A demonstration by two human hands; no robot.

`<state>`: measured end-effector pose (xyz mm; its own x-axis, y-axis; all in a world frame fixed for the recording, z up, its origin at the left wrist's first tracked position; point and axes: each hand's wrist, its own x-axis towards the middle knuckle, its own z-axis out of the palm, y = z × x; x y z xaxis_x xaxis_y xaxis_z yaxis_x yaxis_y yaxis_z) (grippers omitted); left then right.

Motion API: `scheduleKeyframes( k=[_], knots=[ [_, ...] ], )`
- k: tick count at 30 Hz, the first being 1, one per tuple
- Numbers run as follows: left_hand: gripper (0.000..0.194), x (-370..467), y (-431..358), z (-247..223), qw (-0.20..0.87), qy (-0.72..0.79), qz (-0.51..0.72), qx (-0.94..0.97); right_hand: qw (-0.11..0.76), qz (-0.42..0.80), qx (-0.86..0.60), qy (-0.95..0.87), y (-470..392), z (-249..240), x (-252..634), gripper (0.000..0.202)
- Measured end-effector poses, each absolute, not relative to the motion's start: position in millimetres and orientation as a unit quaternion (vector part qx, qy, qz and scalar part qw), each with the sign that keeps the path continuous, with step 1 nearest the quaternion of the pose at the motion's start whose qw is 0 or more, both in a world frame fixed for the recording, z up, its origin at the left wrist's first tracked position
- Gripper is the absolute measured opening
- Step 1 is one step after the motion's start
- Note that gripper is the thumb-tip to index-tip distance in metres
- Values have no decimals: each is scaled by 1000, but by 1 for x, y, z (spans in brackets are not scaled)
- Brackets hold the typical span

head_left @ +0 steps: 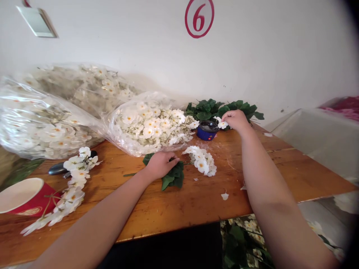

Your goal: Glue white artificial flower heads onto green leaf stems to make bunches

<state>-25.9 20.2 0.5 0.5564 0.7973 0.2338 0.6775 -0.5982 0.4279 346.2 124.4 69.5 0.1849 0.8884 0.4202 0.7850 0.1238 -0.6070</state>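
My right hand [235,118] pinches a white artificial flower [223,124] with a yellow centre. The flower is beside the rim of a small blue pot [206,131], which has a dark top and a lit red light. My left hand [162,164] is closed over a bunch of green artificial leaves [175,176] on the table; its fingertips are partly hidden. A stem [129,175] sticks out to the left of that bunch. Between the hands lies a short spray of white flowers [201,160].
Clear plastic bags [56,112] full of white flowers fill the back left of the wooden table [196,205]. More green leaves [206,109] lie behind the pot. At left are a red paper cup [30,198], a flower strand [74,186] and a dark-handled tool [57,168].
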Motion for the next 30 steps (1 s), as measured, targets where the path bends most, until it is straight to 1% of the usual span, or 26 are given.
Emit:
scheduleKeyframes(
  k=[5, 10, 14, 19, 30],
  knots=[
    [34, -26, 20, 1, 149, 422, 204, 871, 454, 56, -617, -641, 128, 68, 339, 23],
    [34, -26, 20, 0, 155, 423, 204, 869, 453, 80, -601, -653, 132, 67, 324, 23],
    [34, -26, 20, 0, 155, 421, 211, 869, 480, 78, -569, -663, 131, 72, 317, 22],
    [34, -25, 18, 2, 158, 426, 206, 867, 525, 63, -512, -677, 126, 85, 306, 20],
    [34, -25, 19, 1, 145, 424, 203, 871, 564, -14, -442, -697, 109, 109, 269, 24]
  ],
)
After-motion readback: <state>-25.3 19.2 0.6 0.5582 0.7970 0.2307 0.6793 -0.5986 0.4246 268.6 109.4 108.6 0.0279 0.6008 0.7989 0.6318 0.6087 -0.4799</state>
